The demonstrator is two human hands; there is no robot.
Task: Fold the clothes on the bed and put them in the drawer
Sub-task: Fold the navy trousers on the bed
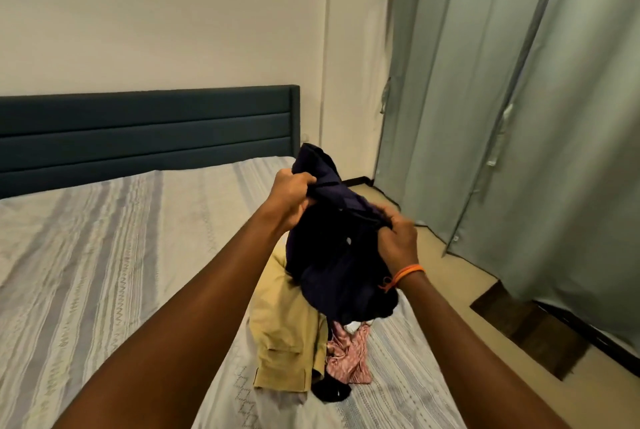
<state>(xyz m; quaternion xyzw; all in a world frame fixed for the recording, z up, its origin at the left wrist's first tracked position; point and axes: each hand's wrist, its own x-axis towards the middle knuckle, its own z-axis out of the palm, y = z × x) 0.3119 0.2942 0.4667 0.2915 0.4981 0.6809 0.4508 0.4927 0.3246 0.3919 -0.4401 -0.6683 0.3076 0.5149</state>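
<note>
Forearms, two, bare, entering from the lower edge and reaching forward over the bed.

Bed: striped grey-and-cream cover, dark padded headboard at its far end against a pale wall.

Left hand: fingers curled tight, gripping an upper fold of a dark navy garment. Hand raised above the bed surface.

Dark navy garment: bunched, held up in the air between both hands, its lower part hanging down onto the pile near the bed's right edge.

Tan trousers: lying on the bed beneath the navy garment, pocket flap visible, partly overlapped by it.

Pink patterned cloth: crumpled, just beside the trousers on their right, touching them. A small black item lies at its near edge; its kind cannot be told.

Right hand: fingers curled, pinching the garment's edge. An orange band circles the wrist.

Grey-green curtains: hanging at far right, reaching the floor.
</note>
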